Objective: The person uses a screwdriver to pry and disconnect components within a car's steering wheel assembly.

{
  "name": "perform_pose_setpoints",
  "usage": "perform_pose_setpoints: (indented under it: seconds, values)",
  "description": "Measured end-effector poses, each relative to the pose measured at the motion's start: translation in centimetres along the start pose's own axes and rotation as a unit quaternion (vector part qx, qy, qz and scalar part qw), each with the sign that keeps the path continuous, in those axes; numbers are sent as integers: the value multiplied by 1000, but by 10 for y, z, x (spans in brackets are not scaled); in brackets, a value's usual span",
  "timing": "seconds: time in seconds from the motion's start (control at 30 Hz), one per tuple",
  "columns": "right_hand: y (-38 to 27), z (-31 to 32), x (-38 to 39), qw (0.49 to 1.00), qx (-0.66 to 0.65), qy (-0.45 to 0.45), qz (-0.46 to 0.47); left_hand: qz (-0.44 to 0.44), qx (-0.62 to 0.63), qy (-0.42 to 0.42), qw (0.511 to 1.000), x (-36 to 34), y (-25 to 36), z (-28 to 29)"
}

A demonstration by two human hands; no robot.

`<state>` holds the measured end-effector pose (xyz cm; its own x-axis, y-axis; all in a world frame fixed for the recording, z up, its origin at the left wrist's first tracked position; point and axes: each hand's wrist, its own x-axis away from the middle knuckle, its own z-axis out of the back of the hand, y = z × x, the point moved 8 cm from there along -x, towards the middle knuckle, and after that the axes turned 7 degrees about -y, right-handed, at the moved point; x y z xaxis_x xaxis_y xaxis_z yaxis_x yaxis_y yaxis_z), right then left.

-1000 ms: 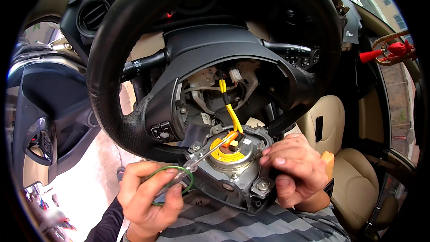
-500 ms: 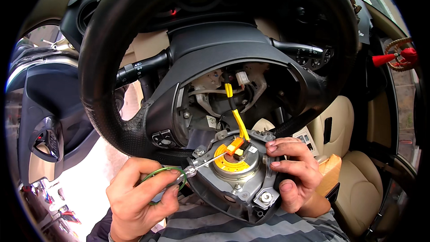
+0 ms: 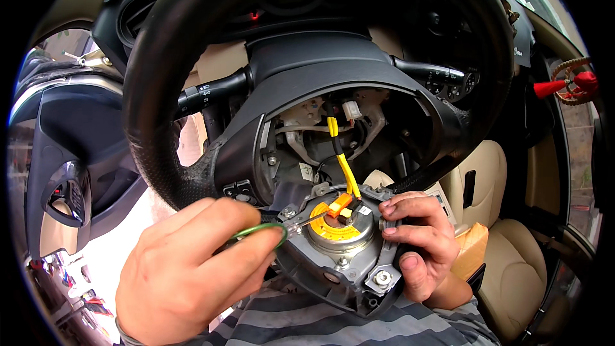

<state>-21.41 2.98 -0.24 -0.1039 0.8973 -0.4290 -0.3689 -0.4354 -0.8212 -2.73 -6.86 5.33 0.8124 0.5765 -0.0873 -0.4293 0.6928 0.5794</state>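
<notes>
My left hand (image 3: 192, 269) grips a thin metal-shafted tool (image 3: 304, 223) with a clear handle and a green loop (image 3: 253, 229). Its tip touches the orange connector (image 3: 339, 204) on the round metal centre of the airbag module (image 3: 336, 247). That centre carries a yellow label (image 3: 320, 230) and a small black plug beside the orange one. My right hand (image 3: 423, 243) curls its fingers round the module's right edge. Yellow-sleeved wires (image 3: 344, 173) run from the connectors up into the opened steering-wheel hub, where a white plug (image 3: 352, 110) hangs.
The black steering wheel (image 3: 154, 102) arches over both hands, with control stalks (image 3: 211, 93) behind it. An open door (image 3: 90, 128) stands left. At right are a beige seat (image 3: 512, 263), a tan wooden-looking block (image 3: 471, 253) and a red tassel ornament (image 3: 564, 83). Striped fabric (image 3: 282, 327) lies beneath the module.
My left hand has rolled over, now back upward, and moved nearer the module with the tool. My right hand has closed onto the module's edge, which sits slightly farther right.
</notes>
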Motion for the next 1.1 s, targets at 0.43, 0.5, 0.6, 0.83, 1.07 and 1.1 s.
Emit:
perform_pose_setpoints:
  seconds: [0.43,0.5,0.6,0.83,1.07,1.1]
  values:
    - [3,-2,4,1000,-4,5,17,147,156,131,968,58,-20,-58]
    - [2,-1,6,1000,4,3,17,153,167,141,964,61,-20,-60]
    - [2,-1,5,1000,8,5,17,163,186,153,957,62,-24,-60]
    - [11,-1,12,998,-59,11,4,185,176,210,944,89,-41,-46]
    - [15,-16,44,993,37,-17,115,82,164,237,954,76,-22,-42]
    - [19,-21,45,991,53,-70,100,60,195,230,951,65,-20,-39]
